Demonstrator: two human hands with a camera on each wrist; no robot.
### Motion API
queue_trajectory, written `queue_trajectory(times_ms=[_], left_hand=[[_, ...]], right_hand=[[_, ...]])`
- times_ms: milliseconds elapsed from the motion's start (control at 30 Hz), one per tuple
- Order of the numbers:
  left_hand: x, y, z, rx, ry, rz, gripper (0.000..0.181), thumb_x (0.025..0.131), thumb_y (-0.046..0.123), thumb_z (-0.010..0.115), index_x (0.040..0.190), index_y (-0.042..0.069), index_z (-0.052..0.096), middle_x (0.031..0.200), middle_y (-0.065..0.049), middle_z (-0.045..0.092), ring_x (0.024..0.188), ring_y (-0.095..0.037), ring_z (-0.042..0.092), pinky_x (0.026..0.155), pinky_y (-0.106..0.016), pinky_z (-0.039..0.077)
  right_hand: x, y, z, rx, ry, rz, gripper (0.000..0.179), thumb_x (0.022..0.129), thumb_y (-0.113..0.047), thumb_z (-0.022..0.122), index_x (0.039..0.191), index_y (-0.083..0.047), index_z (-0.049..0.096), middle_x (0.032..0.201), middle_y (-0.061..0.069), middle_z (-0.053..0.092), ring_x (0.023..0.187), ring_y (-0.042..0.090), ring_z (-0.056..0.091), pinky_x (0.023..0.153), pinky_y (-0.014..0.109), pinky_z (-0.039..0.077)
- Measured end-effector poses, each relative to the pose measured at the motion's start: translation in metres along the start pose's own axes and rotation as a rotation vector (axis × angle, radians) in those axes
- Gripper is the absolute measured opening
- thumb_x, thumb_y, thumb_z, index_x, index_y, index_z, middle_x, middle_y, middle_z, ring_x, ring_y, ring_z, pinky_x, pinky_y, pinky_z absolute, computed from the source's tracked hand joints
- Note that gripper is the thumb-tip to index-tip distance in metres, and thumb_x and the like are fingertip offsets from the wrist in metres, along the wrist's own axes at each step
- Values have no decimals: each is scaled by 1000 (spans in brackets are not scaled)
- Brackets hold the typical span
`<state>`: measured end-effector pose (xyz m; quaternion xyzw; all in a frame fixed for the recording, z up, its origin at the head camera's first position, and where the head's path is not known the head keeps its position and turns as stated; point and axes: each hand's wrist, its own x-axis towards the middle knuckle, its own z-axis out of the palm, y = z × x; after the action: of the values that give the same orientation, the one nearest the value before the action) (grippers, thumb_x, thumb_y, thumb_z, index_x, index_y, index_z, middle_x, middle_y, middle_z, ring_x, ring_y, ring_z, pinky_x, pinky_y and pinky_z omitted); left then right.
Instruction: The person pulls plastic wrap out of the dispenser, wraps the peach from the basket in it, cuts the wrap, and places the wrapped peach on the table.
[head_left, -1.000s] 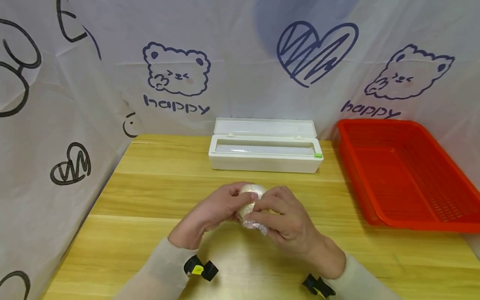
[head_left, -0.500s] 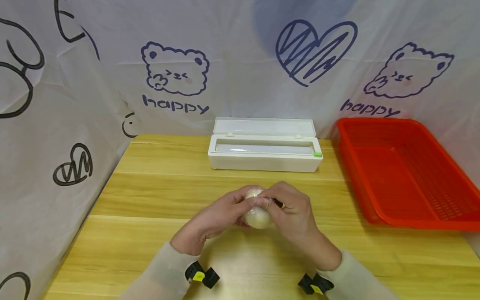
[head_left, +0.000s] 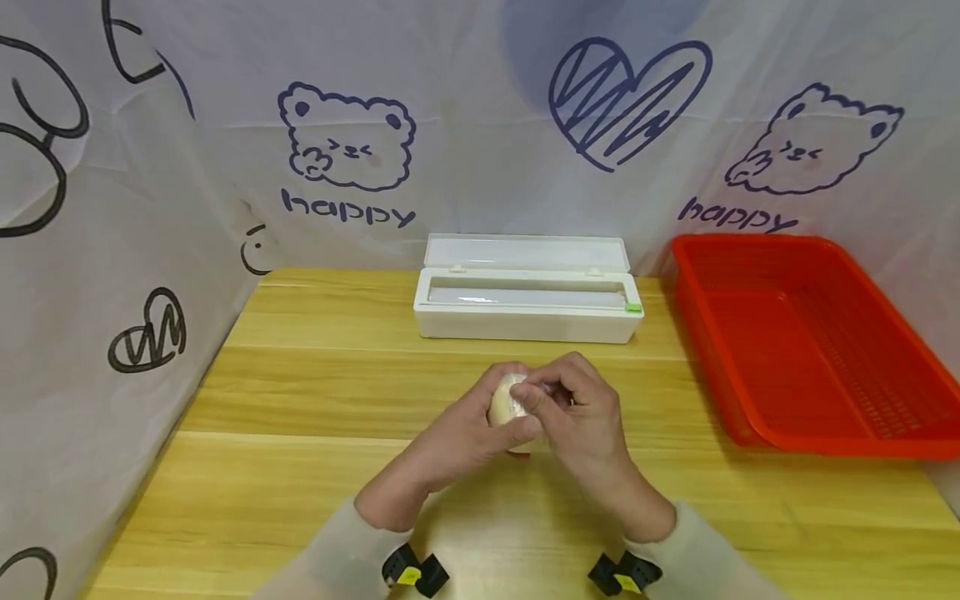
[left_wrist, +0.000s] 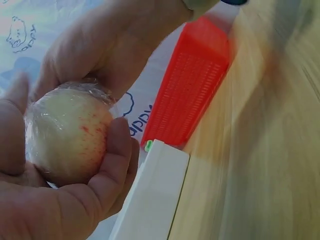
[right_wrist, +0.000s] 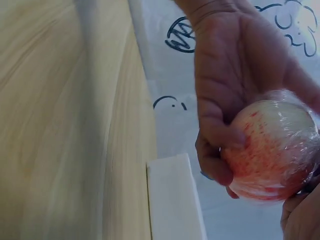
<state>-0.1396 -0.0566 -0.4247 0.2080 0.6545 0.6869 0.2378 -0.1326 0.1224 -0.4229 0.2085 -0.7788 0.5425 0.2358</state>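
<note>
A round, pale yellow peach [head_left: 504, 406] with red flecks is wrapped in clear cling film [left_wrist: 90, 89], which bunches up on one side in the left wrist view. My left hand [head_left: 468, 437] cups the peach, its fingers curled round the fruit and its thumb on the near side. Thumb and forefinger of my right hand [head_left: 588, 425] pinch the film at the top right of the peach. The red-flecked side of the peach [right_wrist: 262, 150] shows in the right wrist view, with shiny creases in the film. Both hands hide much of the fruit in the head view.
A white cling film dispenser [head_left: 525, 325] stands at the back of the wooden table [head_left: 300, 383], lid up, roll inside, with a green slider at its right end. At the right is a red plastic basket [head_left: 712, 367]. A white cloth with drawings [head_left: 480, 150] hangs behind.
The peach has been turned in my left hand. My right hand has shifted from the film's loose lower end to the peach's upper right. Dispenser and basket stay put.
</note>
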Motion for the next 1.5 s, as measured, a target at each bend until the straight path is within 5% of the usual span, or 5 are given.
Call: queue_trajectory(times_ms=[300,700,900,1233,1500], left_hand=[[2,-5,7,52,103,23,49,103,19,69,146,20,45,137,-15,56,109,-20,63,87,-32,57],[11,-12,22,307,418,163,32,114,42,43,134,23,60,142,0,64,136,-20,55,113,-50,44],[12,-11,22,346,472,170,43,115,47,32,131,22,63,134,0,68,129,-19,60,108,-48,48],[11,-10,12,254,399,106,30,110,41,54,133,23,59,140,2,65,128,-21,60,106,-48,51],[14,-1,4,-197,383,55,35,113,33,44,134,6,51,123,-16,60,91,-22,70,77,-54,64]], right_hand=[[2,0,2,175,-9,372,8,98,-9,75,98,-3,70,80,1,60,70,11,50,60,20,41],[4,-1,15,148,11,511,35,112,-27,47,119,2,66,123,16,61,111,21,55,95,32,45],[-3,2,22,137,14,506,44,112,-28,44,124,6,70,128,20,59,119,27,53,97,35,47],[7,-3,20,87,25,651,48,111,-36,47,118,0,78,122,15,70,117,26,61,99,37,48],[11,-2,13,280,-139,595,48,114,-33,38,142,-6,65,142,11,64,126,20,55,105,35,45]])
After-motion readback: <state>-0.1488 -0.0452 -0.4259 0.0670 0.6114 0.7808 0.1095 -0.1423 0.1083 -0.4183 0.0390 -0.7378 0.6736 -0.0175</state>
